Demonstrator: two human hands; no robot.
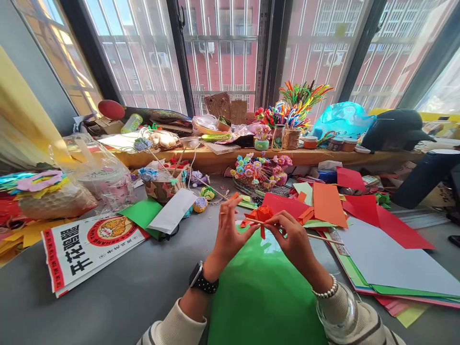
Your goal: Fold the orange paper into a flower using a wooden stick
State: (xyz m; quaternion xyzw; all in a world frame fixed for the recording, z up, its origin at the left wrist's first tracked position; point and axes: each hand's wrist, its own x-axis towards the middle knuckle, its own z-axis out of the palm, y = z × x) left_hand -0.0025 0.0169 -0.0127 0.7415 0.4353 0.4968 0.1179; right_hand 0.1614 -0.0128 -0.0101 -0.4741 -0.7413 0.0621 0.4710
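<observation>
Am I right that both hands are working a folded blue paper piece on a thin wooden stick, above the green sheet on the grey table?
Not quite: the folded paper piece is orange-red, not blue. The head view shows the left hand and right hand working it on the thin wooden stick, above the green sheet on the grey table.

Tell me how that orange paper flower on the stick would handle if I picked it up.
The orange paper flower looks light and easily crushed, being thin folded paper. Its wooden stick seems thin and round, so it would probably roll on the table and might snap if bent.
</observation>
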